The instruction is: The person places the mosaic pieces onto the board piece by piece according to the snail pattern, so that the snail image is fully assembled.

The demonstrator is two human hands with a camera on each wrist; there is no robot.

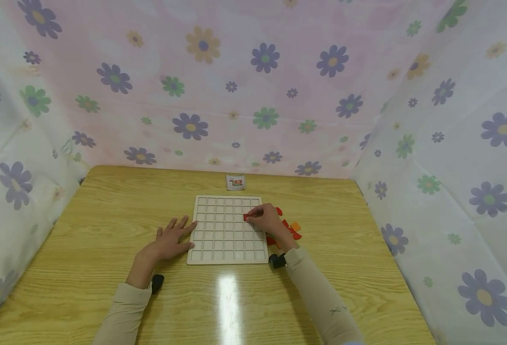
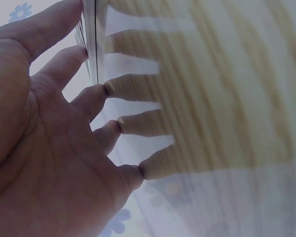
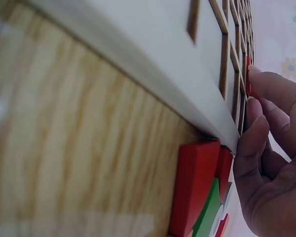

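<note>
A pale wooden grid board (image 1: 227, 263) with square cells lies flat on the table. My right hand (image 1: 267, 219) pinches a small red tile (image 1: 245, 217) between thumb and fingers, over a cell near the board's right side. In the right wrist view the red tile (image 3: 248, 74) shows at the fingertips, close against the grid. My left hand (image 1: 170, 241) lies with fingers spread, thumb and index at the board's left edge. Seen from the left wrist, the fingertips of the left hand (image 2: 59, 123) rest on the shiny tabletop.
Loose red and orange pieces (image 1: 295, 226) lie right of the board, partly behind my right hand. Beside the board's edge, the right wrist view shows a red block (image 3: 193, 182) and a green piece (image 3: 207, 210). A small picture card (image 1: 235, 182) lies beyond the board. Flowered cloth surrounds the table.
</note>
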